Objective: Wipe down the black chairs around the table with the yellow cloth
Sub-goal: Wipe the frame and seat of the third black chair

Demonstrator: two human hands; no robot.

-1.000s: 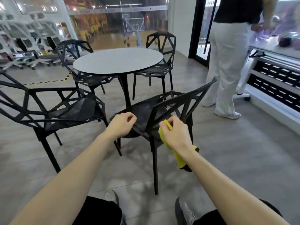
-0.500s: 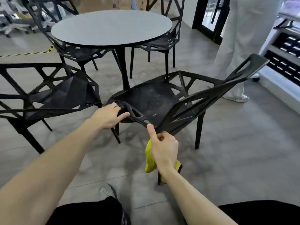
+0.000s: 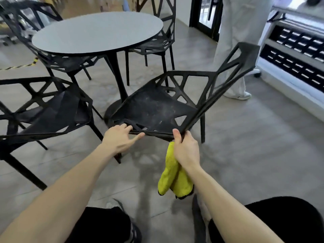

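Note:
The nearest black chair [image 3: 157, 109] stands in front of me, its dusty seat facing up and its backrest angled off to the right. My left hand [image 3: 121, 137] holds the seat's near rim, fingers over the top and thumb along the front. My right hand [image 3: 185, 148] grips the chair frame at the corner where seat and backrest meet. The same hand holds the yellow cloth [image 3: 172, 179], which hangs down below it. Three more black chairs stand round the table: one at left [image 3: 49, 109], one at back left [image 3: 57, 58], one at back right [image 3: 157, 42].
The round grey table [image 3: 98, 30] on a black pedestal stands just behind the near chair. A person in white trousers [image 3: 235, 50] stands at right beside a white unit [image 3: 294, 55]. My knees and shoes are at the bottom edge, on grey floor tiles.
The view has dropped and closed in on the near chair. My right hand slid from the backrest strut down to the seat corner, the cloth now dangling. My left hand stays on the rim.

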